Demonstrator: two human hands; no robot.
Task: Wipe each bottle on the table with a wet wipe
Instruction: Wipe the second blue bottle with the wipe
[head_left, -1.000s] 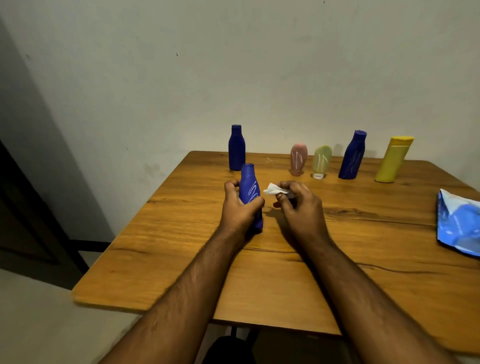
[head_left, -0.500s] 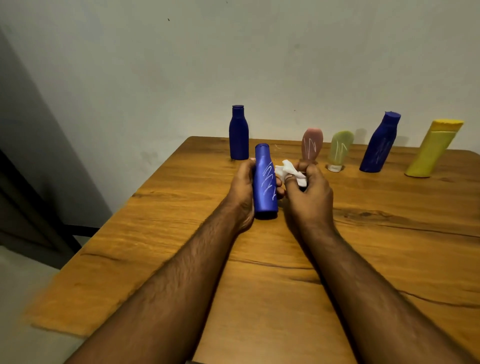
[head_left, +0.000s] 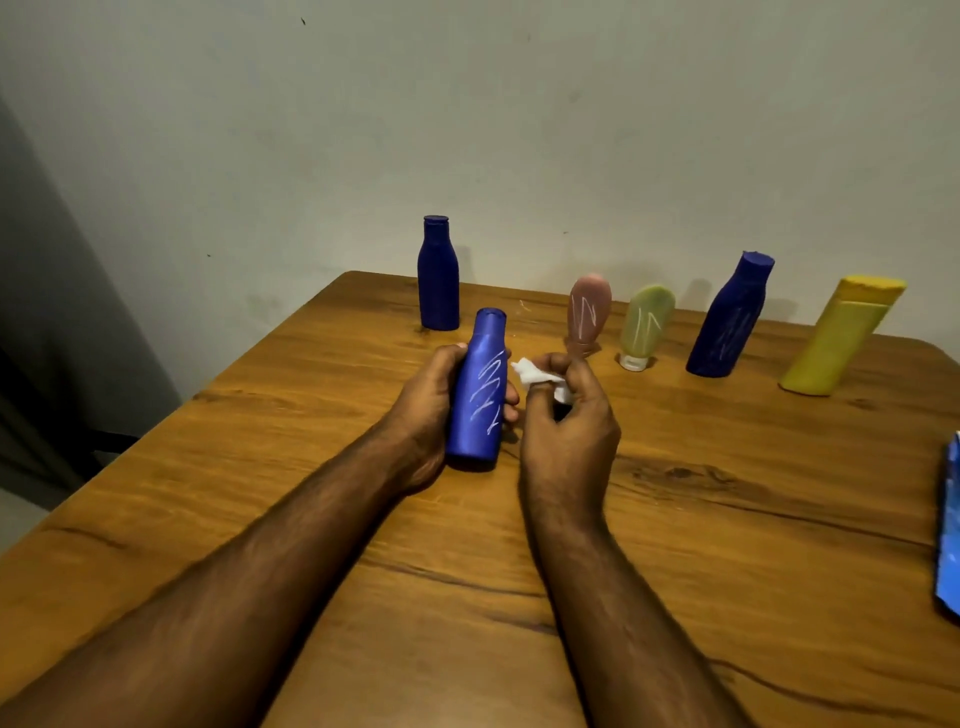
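A pale plaster wall backs a wooden tabletop (head_left: 675, 519) with dark grain lines running across it. The left hand (head_left: 431, 410) grips a blue bottle (head_left: 480, 387) marked with white scribbles, its fingers (head_left: 511, 400) curled round the far side so that their tips show at the bottle's right edge; the bottle stands nearly upright with its base at the tabletop, though whether it touches cannot be told. Just to the right of those fingertips the right hand (head_left: 569, 426) pinches a crumpled white wet wipe (head_left: 535, 376) between thumb and curled fingers, the wipe close to the bottle's side but apart from it.

Beyond both hands, a row of bottles stands near the wall. A dark blue bottle (head_left: 438, 275) stands upright past the left hand's fingers. Directly behind the right hand's fingers is a pink tube (head_left: 588, 312) with white marks, and further right a green tube (head_left: 647, 325) on its white cap, also marked. Further right again stand a second dark blue bottle (head_left: 730, 317) and a yellow bottle (head_left: 841, 335), both appearing tilted. A blue packet (head_left: 949, 530) lies well to the right of the hands, cut by the frame edge.
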